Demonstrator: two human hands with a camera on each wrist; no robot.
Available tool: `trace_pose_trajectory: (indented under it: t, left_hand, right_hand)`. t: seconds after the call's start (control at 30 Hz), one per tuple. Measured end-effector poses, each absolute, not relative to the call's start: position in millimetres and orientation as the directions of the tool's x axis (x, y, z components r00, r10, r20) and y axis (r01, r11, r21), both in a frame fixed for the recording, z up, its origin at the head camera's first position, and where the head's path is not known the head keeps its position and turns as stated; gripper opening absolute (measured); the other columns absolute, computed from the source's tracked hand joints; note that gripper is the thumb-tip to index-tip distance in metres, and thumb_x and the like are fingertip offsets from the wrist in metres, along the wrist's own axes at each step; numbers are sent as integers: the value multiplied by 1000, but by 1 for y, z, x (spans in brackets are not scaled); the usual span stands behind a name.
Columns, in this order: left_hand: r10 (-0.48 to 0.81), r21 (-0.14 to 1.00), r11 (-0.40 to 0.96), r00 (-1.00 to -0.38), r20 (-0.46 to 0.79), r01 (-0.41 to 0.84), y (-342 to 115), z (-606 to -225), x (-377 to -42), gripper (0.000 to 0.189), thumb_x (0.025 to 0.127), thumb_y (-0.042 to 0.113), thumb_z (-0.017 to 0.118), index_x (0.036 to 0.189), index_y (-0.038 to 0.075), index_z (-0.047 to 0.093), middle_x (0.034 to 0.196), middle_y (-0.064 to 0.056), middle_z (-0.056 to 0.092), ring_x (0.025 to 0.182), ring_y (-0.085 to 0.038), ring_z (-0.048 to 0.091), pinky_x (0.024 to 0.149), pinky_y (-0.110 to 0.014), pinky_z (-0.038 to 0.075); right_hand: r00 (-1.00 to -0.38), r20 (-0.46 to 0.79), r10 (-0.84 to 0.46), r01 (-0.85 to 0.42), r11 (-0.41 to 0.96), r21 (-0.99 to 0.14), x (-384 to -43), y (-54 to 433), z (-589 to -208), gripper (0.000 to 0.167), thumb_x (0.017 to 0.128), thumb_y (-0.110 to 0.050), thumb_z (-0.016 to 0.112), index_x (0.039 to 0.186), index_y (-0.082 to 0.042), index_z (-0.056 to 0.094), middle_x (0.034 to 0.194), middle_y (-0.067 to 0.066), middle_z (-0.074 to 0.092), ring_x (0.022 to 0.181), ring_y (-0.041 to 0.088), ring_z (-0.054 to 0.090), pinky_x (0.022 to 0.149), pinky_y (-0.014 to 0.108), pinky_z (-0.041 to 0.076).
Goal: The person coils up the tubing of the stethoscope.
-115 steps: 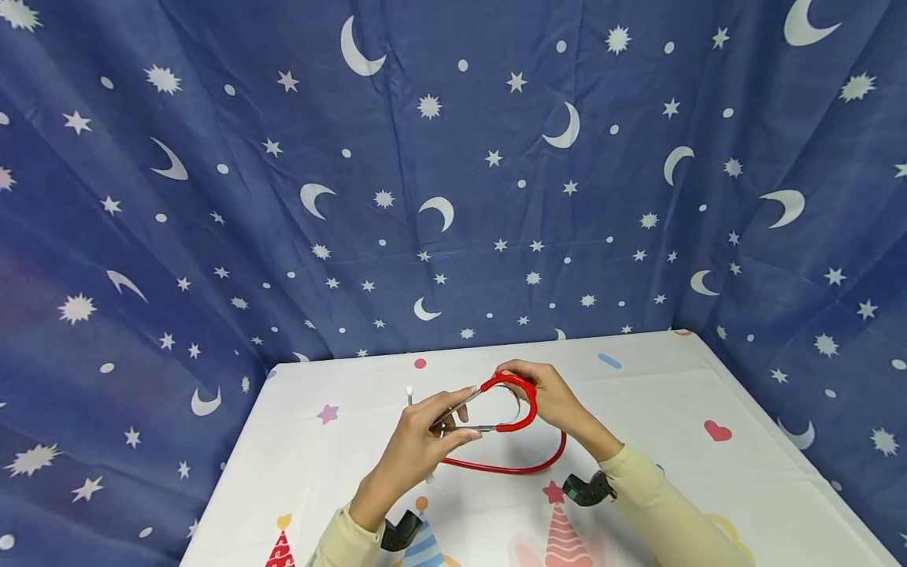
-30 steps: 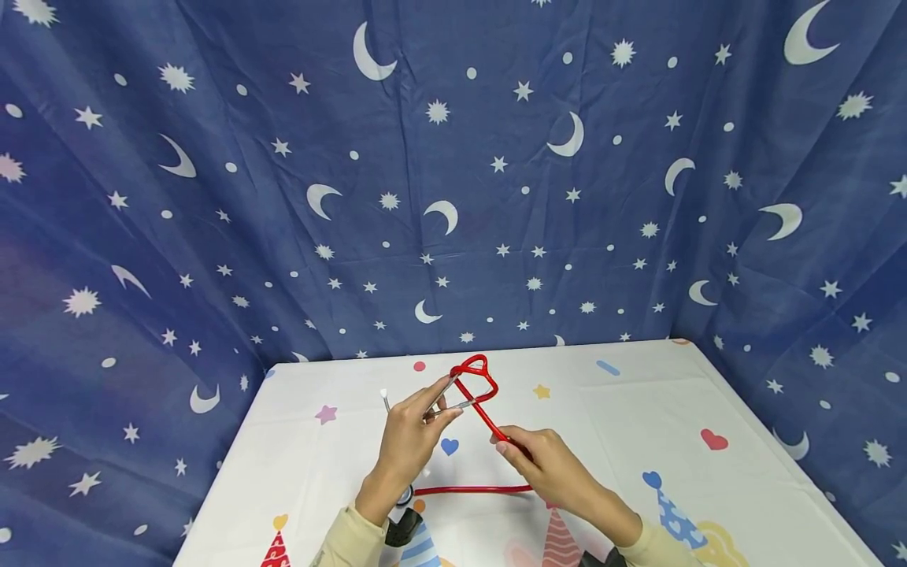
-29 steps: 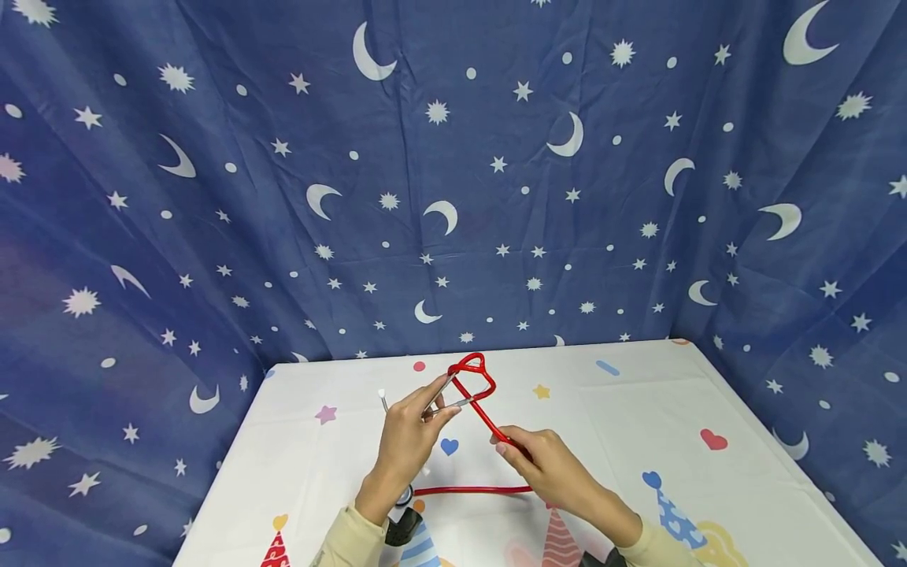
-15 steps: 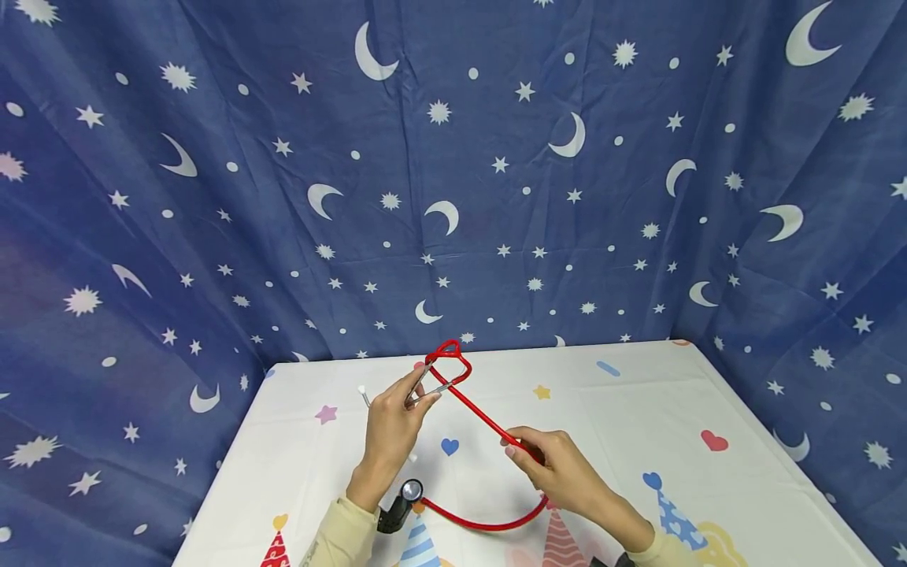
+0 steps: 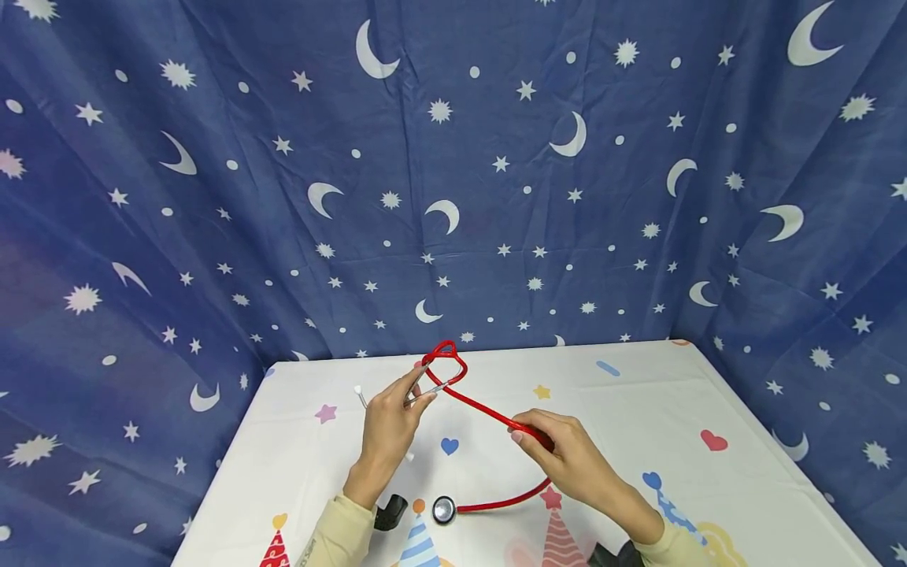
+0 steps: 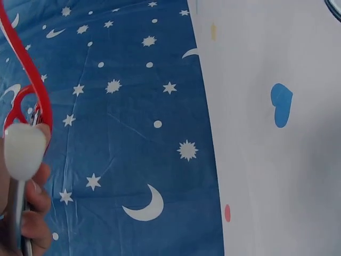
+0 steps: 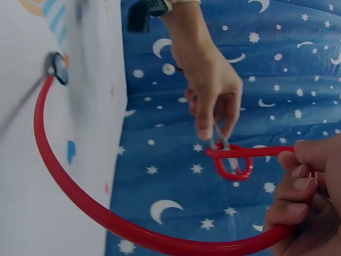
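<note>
My left hand [image 5: 390, 421] grips the metal ear tubes of a red stethoscope [image 5: 489, 411], raised over the table. A white eartip [image 6: 24, 152] sticks out close to the camera in the left wrist view. The red yoke [image 5: 446, 358] loops beyond my left fingertips. My right hand [image 5: 567, 457] holds the red tubing further along, fingers curled round it. From there the tubing [image 7: 96, 210] bends back in a curve to the round chest piece [image 5: 444, 510], low over the near part of the table. Part of the tubing is hidden inside my right hand.
The table [image 5: 609, 409] wears a white cloth printed with hearts, stars and party hats. A blue curtain [image 5: 496, 197] with moons and stars rises behind it and at both sides. Black wrist devices [image 5: 391, 513] sit at both wrists.
My left hand has moved left with the ear tubes. My right hand has left the yoke for the tubing and shifted slightly right. The chest piece has come into view and slid right.
</note>
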State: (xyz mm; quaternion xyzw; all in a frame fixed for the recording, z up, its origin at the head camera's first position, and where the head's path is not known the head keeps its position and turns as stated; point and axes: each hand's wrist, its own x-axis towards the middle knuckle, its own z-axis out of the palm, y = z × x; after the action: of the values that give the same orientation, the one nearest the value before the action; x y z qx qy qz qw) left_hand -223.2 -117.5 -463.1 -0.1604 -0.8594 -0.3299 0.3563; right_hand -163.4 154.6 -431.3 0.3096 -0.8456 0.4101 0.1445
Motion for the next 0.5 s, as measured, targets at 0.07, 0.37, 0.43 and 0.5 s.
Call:
trace_pose_trajectory:
  t: [0.07,0.37,0.43,0.5]
  left_hand:
    - [77,436,730,-698,712,526,-116,-463,-222,47,76,18,84,120,9,69,74,6,61,55,-2,41,50,-15,36]
    - [194,361,733,-685,702,577,-109,-462,-214,50,77,22,83,123,9,69,74,8,60,55,1,37,50,-12,33]
    - [219,342,731,-679,701,590,-106,-460,-212,50,77,22,83,123,9,68,74,9,61,54,1,35,50,-12,32]
    - [242,327,730,-675,697,600,-104,-459,-210,49,78,22,83,123,10,68,74,10,61,54,2,34,50,-11,31]
  right_hand:
    - [-721,561,-407,-692,460,-556,-166,156,-426,11,95,-13,65,104,-16,70,79,-13,59,60,-4,42,49,14,39]
    - [-579,684,-443,-805,444,-394,-178,160,-398,19,89,-4,70,104,-16,70,75,-12,53,60,-5,38,52,6,32]
    - [-571,687,-450,-809,450,-377,-179,160,-394,19,88,-5,70,104,-15,70,74,-11,53,60,-4,38,52,7,32]
    - [-573,681,-456,-807,460,-371,-181,160,-390,19,88,-5,70,105,-15,71,74,-11,52,60,-3,38,53,7,32]
